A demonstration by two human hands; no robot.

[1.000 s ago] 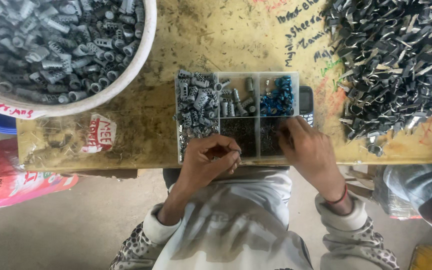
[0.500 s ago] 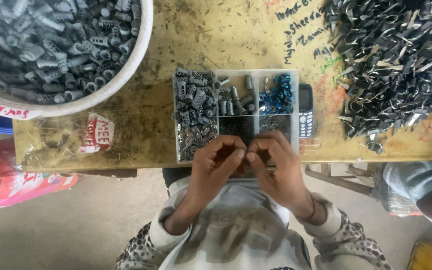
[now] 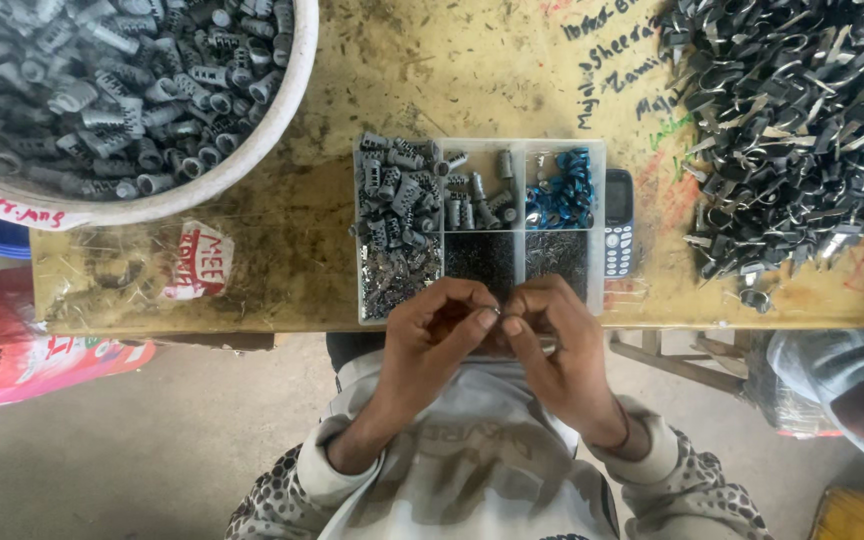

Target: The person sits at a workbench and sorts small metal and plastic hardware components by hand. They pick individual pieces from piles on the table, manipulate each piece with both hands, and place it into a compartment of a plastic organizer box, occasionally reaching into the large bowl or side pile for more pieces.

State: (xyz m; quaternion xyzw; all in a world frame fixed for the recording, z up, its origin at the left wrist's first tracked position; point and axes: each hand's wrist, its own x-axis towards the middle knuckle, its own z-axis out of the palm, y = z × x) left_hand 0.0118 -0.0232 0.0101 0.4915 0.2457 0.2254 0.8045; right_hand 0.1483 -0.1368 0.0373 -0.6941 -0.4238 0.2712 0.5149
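I am seeing my left hand [image 3: 432, 335] and right hand [image 3: 557, 340] meeting fingertip to fingertip just at the counter [image 3: 282, 230] edge, below the tray [image 3: 480, 228]. Both grips are pinching a small part [image 3: 499, 318] between them; its kind is too small to tell. Progress is reading as early to middling: the tub [image 3: 122, 95] is sitting heaped with grey sleeves, the clip pile [image 3: 802, 130] at right is large, and the tray compartments are holding stock. A phone [image 3: 618, 235] is lying touching the tray's right wall. Nothing is obstructing the hands.
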